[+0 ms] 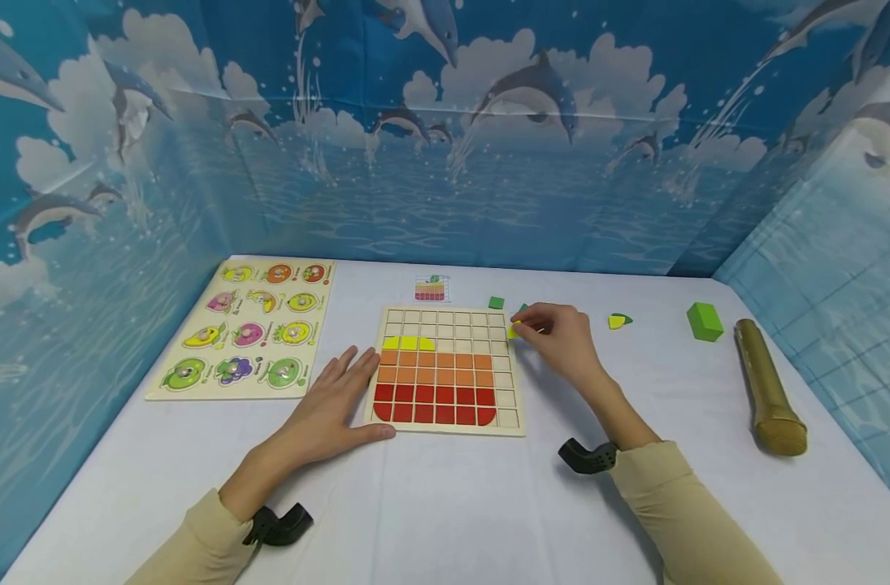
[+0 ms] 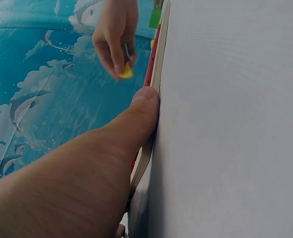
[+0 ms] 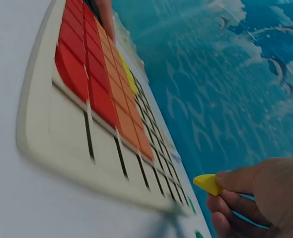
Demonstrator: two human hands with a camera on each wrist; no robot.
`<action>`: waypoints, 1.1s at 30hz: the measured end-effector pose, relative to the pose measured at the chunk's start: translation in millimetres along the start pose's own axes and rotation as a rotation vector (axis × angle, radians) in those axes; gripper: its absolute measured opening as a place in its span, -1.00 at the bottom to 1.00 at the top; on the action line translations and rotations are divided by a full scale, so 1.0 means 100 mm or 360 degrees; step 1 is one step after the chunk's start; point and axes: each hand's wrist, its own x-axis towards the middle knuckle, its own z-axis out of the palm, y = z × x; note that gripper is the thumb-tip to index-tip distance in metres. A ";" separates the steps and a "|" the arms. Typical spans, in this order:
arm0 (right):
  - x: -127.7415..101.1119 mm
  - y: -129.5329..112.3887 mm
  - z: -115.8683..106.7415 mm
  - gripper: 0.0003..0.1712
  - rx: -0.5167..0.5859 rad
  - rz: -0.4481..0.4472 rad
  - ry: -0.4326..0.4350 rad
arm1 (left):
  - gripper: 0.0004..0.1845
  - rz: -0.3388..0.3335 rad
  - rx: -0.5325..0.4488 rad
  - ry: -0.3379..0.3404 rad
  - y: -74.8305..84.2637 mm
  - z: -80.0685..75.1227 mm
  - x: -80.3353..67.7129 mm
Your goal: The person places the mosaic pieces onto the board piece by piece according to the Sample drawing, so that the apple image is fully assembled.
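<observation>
A wooden grid board (image 1: 510, 398) lies mid-table, with red tiles (image 1: 435, 414) in its lower rows, orange tiles (image 1: 436, 367) above them and a short row of yellow tiles (image 1: 410, 344) higher up. Along its left edge rests my left hand (image 1: 331, 414), fingers spread, thumb at the lower left corner in the left wrist view. Between thumb and fingertips my right hand (image 1: 565, 345) pinches a yellow tile (image 3: 208, 184) with a curved edge, held at the board's upper right side. Near those fingers lies a green tile (image 1: 496, 302); another is partly hidden behind them.
A small picture card (image 1: 432, 288) lies behind the grid board. On the left is a fruit puzzle board (image 1: 225, 396). To the right are a small yellow piece (image 1: 616, 322) touching a green one, a green block (image 1: 705, 322) and a brown microphone-shaped object (image 1: 770, 390).
</observation>
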 end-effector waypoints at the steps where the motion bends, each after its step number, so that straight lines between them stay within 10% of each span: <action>1: 0.02 -0.05 0.06 -0.85 0.0027 0.0017 -0.0019 | 0.23 -0.0002 -0.0001 -0.0001 0.00 0.00 0.00; 18: 0.12 -0.49 0.75 -0.86 0.0150 0.0070 -0.0199 | 0.23 -0.0031 -0.0017 -0.0011 0.00 -0.01 0.00; 33: 0.02 -0.48 0.58 -0.83 0.0026 -0.0048 -0.0139 | 0.23 -0.0023 -0.0011 0.0009 0.01 0.00 0.00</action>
